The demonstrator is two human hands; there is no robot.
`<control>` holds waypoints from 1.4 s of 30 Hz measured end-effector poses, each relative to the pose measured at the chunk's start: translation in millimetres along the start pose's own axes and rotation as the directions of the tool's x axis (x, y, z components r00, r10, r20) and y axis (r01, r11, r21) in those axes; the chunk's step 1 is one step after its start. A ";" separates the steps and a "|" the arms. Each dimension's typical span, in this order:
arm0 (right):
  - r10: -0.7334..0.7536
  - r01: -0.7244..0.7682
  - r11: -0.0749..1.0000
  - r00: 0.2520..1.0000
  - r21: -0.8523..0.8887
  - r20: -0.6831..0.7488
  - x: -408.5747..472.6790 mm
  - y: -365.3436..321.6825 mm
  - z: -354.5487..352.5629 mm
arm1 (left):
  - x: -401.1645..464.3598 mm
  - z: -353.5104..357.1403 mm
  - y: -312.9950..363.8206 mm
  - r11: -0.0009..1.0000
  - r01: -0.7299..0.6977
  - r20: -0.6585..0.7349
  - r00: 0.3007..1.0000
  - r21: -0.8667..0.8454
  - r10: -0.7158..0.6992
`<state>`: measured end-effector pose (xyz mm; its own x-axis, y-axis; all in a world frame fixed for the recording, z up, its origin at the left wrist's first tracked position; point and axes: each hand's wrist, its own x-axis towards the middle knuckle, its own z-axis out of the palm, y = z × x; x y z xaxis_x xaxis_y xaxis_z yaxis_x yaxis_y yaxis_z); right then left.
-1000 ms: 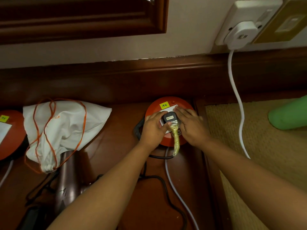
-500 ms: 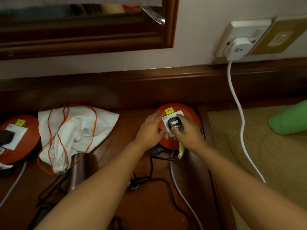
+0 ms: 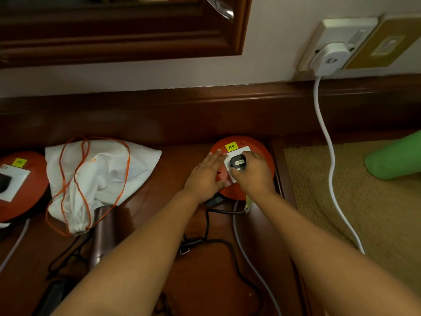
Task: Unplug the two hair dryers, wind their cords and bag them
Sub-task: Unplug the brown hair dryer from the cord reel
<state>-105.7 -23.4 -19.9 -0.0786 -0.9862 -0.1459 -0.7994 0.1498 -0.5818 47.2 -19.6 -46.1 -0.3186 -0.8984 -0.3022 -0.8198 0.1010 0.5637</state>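
Right hand [image 3: 255, 176] wrapped round the black plug [image 3: 238, 162], grip closed on it, plug seated in the white socket plate on the orange reel [image 3: 262, 192] near the back edge of the counter [image 3: 205, 281]. Left hand [image 3: 206, 176] pressed flat on the reel just beside it, fingers spread, holding nothing. Black cord [image 3: 224, 244] looping across the wood in front. Off to the left, white drawstring bag [image 3: 102, 172] lying partly over a dark hair dryer [image 3: 102, 236]. Second orange reel [image 3: 21, 185] at far left edge.
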 end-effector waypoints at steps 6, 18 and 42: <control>0.019 -0.019 1.000 0.999 0.015 -0.028 0.5 -0.4 4.0 | -1.4 0.6 -0.6 1.000 -0.005 -0.006 1.000 -0.012 0.005; 0.051 -0.044 0.992 0.996 0.115 -0.066 0.6 -6.2 -5.4 | 0.2 1.5 -2.2 1.000 0.004 -0.001 1.000 -0.009 -0.004; 0.443 -0.415 0.793 0.895 0.446 0.046 -106.6 37.4 -13.9 | -131.4 1.6 -15.3 0.983 0.180 -0.120 0.976 -0.020 -0.181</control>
<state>-135.5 86.3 -15.0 -0.3970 -0.8133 -0.4253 -0.3356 0.5599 -0.7575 100.9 97.6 -16.3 -0.1052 -0.9467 -0.3046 -0.8541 -0.0708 0.5153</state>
